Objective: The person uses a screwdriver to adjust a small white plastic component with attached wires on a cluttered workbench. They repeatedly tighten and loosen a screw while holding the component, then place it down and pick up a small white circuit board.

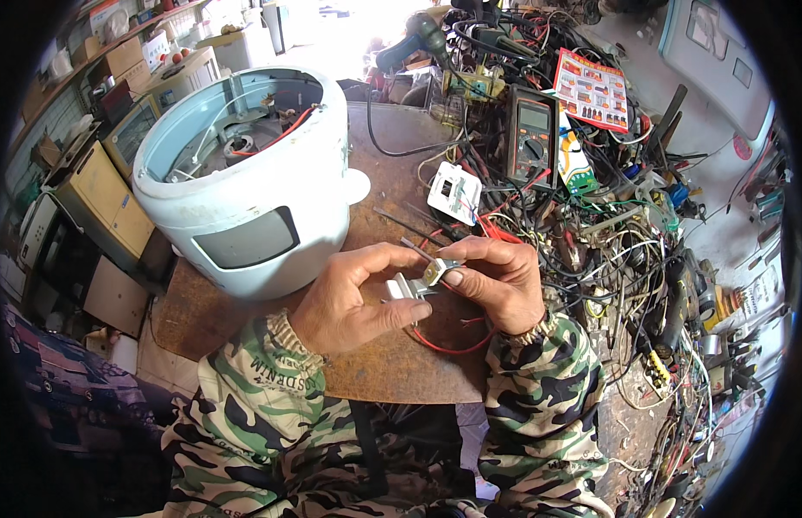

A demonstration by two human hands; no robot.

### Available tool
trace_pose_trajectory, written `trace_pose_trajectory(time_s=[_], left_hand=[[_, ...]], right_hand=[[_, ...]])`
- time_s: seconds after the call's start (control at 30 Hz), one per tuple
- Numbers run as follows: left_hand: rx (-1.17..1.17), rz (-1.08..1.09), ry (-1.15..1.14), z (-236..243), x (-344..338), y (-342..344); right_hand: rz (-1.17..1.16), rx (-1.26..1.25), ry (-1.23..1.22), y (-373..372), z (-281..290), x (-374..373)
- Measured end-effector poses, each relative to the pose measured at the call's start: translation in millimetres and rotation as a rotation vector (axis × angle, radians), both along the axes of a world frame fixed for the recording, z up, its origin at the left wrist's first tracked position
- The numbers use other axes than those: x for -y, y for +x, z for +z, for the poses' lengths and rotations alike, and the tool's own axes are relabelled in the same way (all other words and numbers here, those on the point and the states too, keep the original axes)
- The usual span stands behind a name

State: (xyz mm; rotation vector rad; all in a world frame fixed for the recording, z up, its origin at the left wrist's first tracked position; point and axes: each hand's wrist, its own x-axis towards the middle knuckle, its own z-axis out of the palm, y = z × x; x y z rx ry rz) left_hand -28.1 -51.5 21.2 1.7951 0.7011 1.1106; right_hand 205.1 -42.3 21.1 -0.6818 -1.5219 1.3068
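Both my hands are on a small electrical part (pixel 401 288), with a white body and bright metal. My left hand (pixel 353 298) is closed round its left side, the thumb pressed along the metal. My right hand (pixel 504 281) pinches a small pale yellowish block (pixel 434 271) at its upper right end. Whether block and white body are one piece, I cannot tell. A red wire (pixel 448 349) loops below the part onto the brown table (pixel 375 375). Just beyond my fingers lie thin dark rods (pixel 401 220), possibly tool shafts.
A round pale-blue appliance housing (pixel 245 207) stands open-topped at left, wires inside. A white plate-like fitting (pixel 455 192) lies ahead. Tangled cables (pixel 582 250) heap along the right, with a multimeter (pixel 533 134) and a red printed card (pixel 592 89) on top. Cabinets (pixel 107 203) stand far left.
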Motion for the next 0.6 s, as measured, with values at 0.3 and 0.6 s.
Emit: trace_pose_trajectory(time_s=[0.3,0.6], left_hand=[[0.164,0.216,0.052,-7,-12,-12],[0.163,0.366,0.008,4,15,-17]], right_hand=[[-0.301,-0.074,0.088,-4,0,-4],[-0.485,-0.061,0.101,6,-4,-16]])
